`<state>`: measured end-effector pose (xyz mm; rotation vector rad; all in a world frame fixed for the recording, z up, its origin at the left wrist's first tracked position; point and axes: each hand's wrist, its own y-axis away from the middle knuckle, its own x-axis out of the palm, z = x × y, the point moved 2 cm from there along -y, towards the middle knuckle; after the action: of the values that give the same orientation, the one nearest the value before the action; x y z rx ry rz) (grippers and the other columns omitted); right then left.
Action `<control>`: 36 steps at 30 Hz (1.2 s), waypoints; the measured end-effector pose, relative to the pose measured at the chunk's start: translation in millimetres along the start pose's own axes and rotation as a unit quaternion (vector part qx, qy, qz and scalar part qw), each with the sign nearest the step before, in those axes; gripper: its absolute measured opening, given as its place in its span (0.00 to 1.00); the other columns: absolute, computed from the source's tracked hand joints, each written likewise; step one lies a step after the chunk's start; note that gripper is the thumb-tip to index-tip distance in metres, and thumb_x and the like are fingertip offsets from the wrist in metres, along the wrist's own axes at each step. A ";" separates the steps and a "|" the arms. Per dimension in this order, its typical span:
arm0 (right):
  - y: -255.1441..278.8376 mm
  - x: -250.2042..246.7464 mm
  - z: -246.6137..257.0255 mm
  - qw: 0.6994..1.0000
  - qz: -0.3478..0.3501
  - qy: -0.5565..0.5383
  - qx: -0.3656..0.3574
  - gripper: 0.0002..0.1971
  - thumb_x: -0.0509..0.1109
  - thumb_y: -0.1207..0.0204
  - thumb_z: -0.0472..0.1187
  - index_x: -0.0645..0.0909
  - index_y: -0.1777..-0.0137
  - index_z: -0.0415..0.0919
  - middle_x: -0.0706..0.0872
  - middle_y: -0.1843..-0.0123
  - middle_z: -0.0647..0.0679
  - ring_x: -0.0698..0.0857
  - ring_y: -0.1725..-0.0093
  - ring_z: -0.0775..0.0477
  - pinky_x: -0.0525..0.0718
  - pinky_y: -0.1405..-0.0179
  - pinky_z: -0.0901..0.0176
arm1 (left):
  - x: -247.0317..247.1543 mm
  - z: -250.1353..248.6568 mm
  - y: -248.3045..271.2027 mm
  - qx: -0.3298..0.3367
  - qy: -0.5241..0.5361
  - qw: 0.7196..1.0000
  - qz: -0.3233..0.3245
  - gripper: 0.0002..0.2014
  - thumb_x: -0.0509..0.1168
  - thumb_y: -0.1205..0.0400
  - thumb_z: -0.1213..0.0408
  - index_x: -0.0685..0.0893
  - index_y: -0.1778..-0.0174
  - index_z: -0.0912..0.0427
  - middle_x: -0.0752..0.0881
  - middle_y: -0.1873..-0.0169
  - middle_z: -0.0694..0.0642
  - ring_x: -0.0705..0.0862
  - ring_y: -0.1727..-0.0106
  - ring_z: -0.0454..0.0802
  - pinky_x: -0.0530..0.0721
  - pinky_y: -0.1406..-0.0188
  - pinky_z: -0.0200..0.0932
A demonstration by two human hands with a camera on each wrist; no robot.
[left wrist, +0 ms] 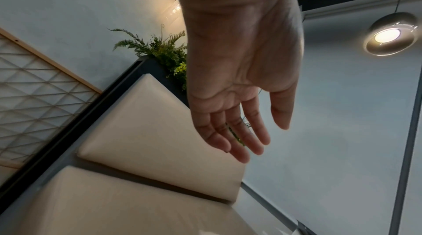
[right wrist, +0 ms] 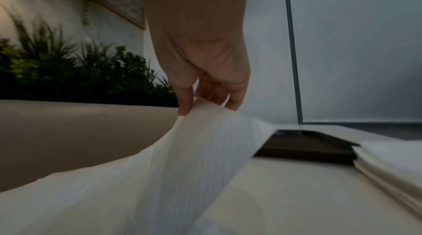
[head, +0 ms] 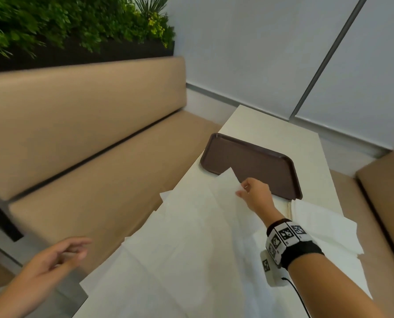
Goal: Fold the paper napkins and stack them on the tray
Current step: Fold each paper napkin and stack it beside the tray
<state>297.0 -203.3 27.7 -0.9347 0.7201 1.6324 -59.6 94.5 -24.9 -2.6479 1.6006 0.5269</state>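
Observation:
A large white paper napkin (head: pixel 191 237) lies spread over the white table (head: pixel 271 134). My right hand (head: pixel 244 190) pinches its far corner between thumb and fingers and lifts it off the table just in front of the brown tray (head: pixel 260 161); the lifted napkin (right wrist: pixel 194 148) curves up to my right hand (right wrist: pixel 200 105) in the right wrist view. The tray (right wrist: pixel 303 146) holds nothing. My left hand (head: pixel 76 246) hovers off the table's left side over the bench, and my left hand (left wrist: pixel 255 139) shows straight, relaxed fingers that hold nothing.
A stack of white napkins (head: pixel 317 226) lies to the right of my right arm, below the tray, also seen as a napkin stack (right wrist: pixel 388 166). A tan padded bench (head: pixel 88 145) runs along the left, with a planter of greenery (head: pixel 65 26) above it. Another tan seat (head: pixel 388 191) stands at the right.

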 end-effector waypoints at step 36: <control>234.5 -136.8 -93.4 0.861 -0.100 -0.497 -0.043 0.09 0.70 0.32 0.33 0.89 0.55 0.35 0.91 0.54 0.38 0.89 0.53 0.45 0.87 0.54 0.59 | 209.3 -197.6 -26.0 0.169 0.103 0.894 0.402 0.33 0.81 0.50 0.35 0.92 0.52 0.48 0.92 0.51 0.54 0.90 0.49 0.49 0.86 0.56 0.36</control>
<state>106.4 -406.6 96.6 -0.1148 -0.1678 1.6826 107.1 -107.4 97.6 -1.7529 2.5481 -0.0683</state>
